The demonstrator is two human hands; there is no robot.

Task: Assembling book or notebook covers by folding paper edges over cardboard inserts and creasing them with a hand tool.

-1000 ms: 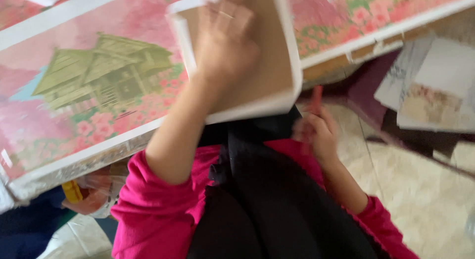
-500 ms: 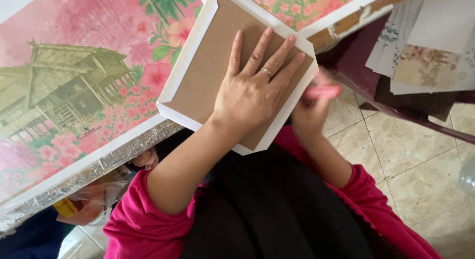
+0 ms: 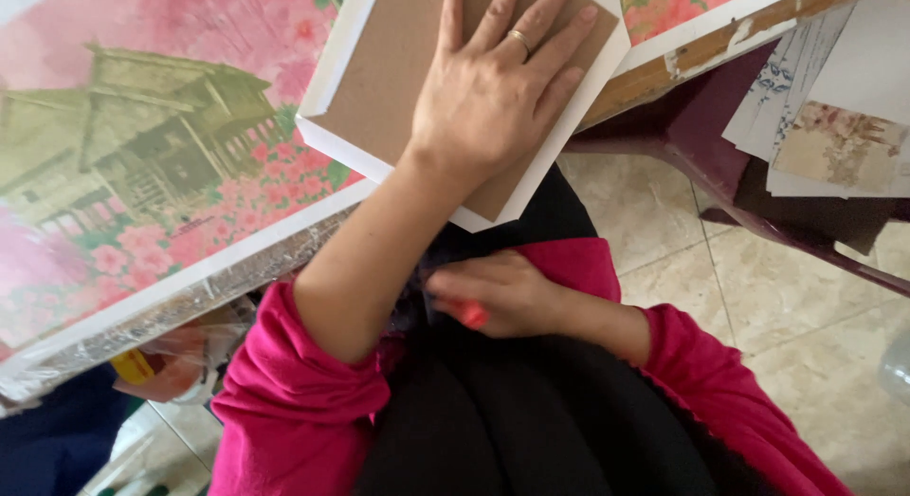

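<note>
My left hand (image 3: 493, 98) lies flat, fingers spread, on the brown cardboard back of a small white-edged frame (image 3: 379, 79); there is a ring on one finger. The frame rests face down on a large pink picture of a green house and flowers (image 3: 142, 174), and its near corner sticks out over the picture's edge. My right hand (image 3: 507, 297) is down in my lap against black cloth, closed around a small red-orange object (image 3: 471, 314) that is mostly hidden by my fingers. Pink sleeves cover both forearms.
The large picture has a worn wooden edge (image 3: 701, 50). To the right a dark maroon seat (image 3: 701, 126) carries a stack of printed papers (image 3: 834, 126). Beige floor tiles (image 3: 758, 268) lie below it. A plastic bag with a yellow item (image 3: 152, 368) sits at the lower left.
My right hand has dropped from beside the frame's right edge into my lap, still holding the red-orange object. My left hand stays pressed on the frame's back.
</note>
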